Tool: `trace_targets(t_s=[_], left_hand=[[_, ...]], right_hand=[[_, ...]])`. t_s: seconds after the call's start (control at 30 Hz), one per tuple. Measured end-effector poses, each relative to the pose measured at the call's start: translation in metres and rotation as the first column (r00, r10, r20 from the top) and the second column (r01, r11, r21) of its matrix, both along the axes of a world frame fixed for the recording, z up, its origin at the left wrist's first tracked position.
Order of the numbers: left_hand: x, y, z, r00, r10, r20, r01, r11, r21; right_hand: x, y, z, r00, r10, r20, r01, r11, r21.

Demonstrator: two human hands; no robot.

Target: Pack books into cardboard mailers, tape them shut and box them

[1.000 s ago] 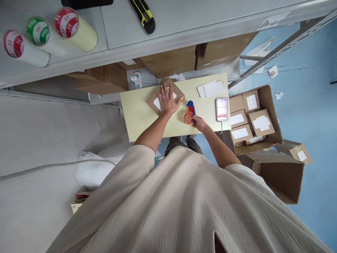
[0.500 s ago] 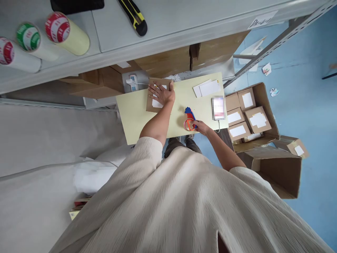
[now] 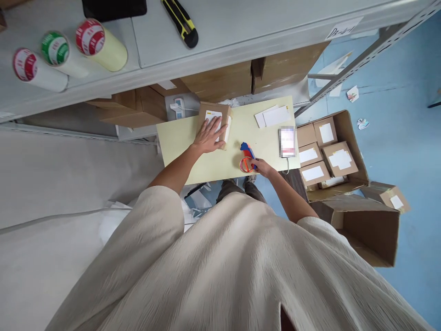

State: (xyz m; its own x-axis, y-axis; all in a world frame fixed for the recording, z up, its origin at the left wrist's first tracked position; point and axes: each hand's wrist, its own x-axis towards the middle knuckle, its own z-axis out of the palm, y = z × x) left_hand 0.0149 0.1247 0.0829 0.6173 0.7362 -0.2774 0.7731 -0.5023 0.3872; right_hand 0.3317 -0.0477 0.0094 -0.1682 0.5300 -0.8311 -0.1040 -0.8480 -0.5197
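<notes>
My left hand (image 3: pixel 207 134) lies with spread fingers on top of a small brown cardboard box (image 3: pixel 204 110). A white label (image 3: pixel 214 114) on the box is partly hidden under the fingers, and more white shows on its right side. The box sits towards the back of a pale yellow table (image 3: pixel 182 158). Near the front edge, my right hand (image 3: pixel 261 166) is closed round the handle of a red and blue tape dispenser (image 3: pixel 246 156), which is at the table surface.
White labels (image 3: pixel 275 116) and a phone (image 3: pixel 287 141) with a cable lie on the table's right part. Beside it stands a large carton (image 3: pixel 361 170) of labelled boxes, with another open carton (image 3: pixel 372 230) nearer. A shelf (image 3: pixel 241 27) above holds tape rolls (image 3: pixel 110 50) and a utility knife (image 3: pixel 182 25).
My left hand has shifted left and nearer across the box, its fingers now pointing up to the right. More of the label and the box's right side show. My right hand stays on the tape dispenser.
</notes>
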Motion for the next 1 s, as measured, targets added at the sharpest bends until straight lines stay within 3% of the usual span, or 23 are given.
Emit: trace_targets(t_s=[0.17, 0.4, 0.7, 1.0], left_hand=[[0.022, -0.016, -0.01, 0.989, 0.147, 0.007, -0.147, 0.988, 0.042], [0.065, -0.039, -0.009, 0.92, 0.391, -0.025, -0.388, 0.918, 0.082], [0.074, -0.041, 0.005, 0.893, 0.45, 0.005, -0.45, 0.893, 0.007], [0.074, -0.042, 0.006, 0.894, 0.448, -0.006, -0.448, 0.894, 0.014]], right_hand=[[-0.003, 0.005, 0.001, 0.999, -0.02, -0.025, 0.02, 1.0, 0.014], [-0.033, 0.017, 0.006, 0.996, -0.037, -0.078, 0.035, 0.999, -0.024], [-0.033, 0.016, 0.014, 0.993, -0.056, -0.102, 0.054, 0.998, -0.022], [-0.039, 0.013, 0.016, 0.986, -0.082, -0.142, 0.078, 0.996, -0.037]])
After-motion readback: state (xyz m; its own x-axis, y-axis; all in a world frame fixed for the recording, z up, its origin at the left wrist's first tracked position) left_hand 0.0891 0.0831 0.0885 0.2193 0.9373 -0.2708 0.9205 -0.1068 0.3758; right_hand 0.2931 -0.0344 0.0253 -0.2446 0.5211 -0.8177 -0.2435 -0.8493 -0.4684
